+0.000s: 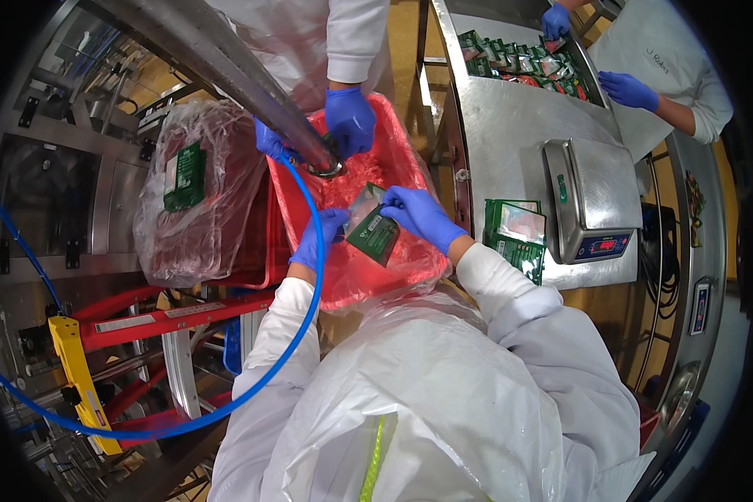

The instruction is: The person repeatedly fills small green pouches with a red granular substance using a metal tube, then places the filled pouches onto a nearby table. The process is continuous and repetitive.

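Both my hands wear blue gloves and meet over a red plastic crate [301, 276] lined with clear film. Between them is a green printed pouch [376, 233] with a clear window. My right hand [417, 216] pinches the pouch near its upper right edge. At its left edge, my left hand [326, 235] grips it, with the fingertips partly hidden. Below the pouch, shredded pink-red food [357, 179] fills the crate. A steel tube [270, 94] slants down from the upper left and ends above this food.
A co-worker's gloved hands [350, 120] are at the tube's end. A blue hose [304, 326] loops across my left arm. Left stand a film-covered crate [216, 157] bearing green pouches [186, 177] and a red ladder [176, 317]. Right, a steel table [502, 138] holds pouches [516, 235] and a digital scale [602, 188].
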Demonstrator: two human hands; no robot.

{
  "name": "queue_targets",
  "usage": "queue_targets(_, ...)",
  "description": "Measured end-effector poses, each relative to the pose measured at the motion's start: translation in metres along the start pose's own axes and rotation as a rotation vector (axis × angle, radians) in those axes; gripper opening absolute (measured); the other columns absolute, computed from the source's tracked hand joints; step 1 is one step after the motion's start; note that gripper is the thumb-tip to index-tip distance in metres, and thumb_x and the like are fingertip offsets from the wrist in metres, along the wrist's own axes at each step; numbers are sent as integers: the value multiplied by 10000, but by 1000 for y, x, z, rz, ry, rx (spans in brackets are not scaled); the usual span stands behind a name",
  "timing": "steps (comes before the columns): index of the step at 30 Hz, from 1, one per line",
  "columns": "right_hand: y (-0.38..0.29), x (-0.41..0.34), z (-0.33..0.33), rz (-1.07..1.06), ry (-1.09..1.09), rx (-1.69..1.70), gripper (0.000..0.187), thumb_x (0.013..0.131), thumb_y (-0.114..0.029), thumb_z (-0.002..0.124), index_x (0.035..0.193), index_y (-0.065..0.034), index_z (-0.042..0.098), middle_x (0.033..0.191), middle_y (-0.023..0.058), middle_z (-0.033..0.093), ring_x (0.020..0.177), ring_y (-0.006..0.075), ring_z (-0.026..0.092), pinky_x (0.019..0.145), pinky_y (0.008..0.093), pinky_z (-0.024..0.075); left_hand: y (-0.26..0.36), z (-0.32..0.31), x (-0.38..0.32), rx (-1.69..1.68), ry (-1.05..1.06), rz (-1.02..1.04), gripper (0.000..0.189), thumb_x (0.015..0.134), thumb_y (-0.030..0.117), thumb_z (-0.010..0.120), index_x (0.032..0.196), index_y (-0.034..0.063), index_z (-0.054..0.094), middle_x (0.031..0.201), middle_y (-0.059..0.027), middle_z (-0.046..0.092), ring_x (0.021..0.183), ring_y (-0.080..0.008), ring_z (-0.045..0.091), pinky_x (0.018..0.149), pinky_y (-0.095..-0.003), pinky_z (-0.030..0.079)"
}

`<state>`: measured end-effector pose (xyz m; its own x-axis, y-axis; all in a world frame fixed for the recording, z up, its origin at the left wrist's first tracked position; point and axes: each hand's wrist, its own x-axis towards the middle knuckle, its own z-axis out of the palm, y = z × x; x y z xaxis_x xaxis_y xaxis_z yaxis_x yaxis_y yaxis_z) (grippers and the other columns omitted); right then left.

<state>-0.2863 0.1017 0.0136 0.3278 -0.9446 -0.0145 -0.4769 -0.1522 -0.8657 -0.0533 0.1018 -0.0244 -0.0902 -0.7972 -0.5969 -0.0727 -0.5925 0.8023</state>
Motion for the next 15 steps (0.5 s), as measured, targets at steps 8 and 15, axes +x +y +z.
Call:
queue_targets(8,10,21,10,84,-43,-11,188,779,-167,654,890,-38,575,748,122,604,678,212,576,668,318,459,-3,-12,31,50,-4,-10,226,810,258,602,918,65,652,746,-24,612,661,-126,576,614,-266,470)
queue_targets(15,19,49,17,147,-75,69,203,785,-201,636,897,-43,579,839,158,624,798,310,607,725,367,465,-4,-25,70,-81,-3,-82,200,844,173,558,978,39,622,869,-44,642,716,-128,612,654,-252,486)
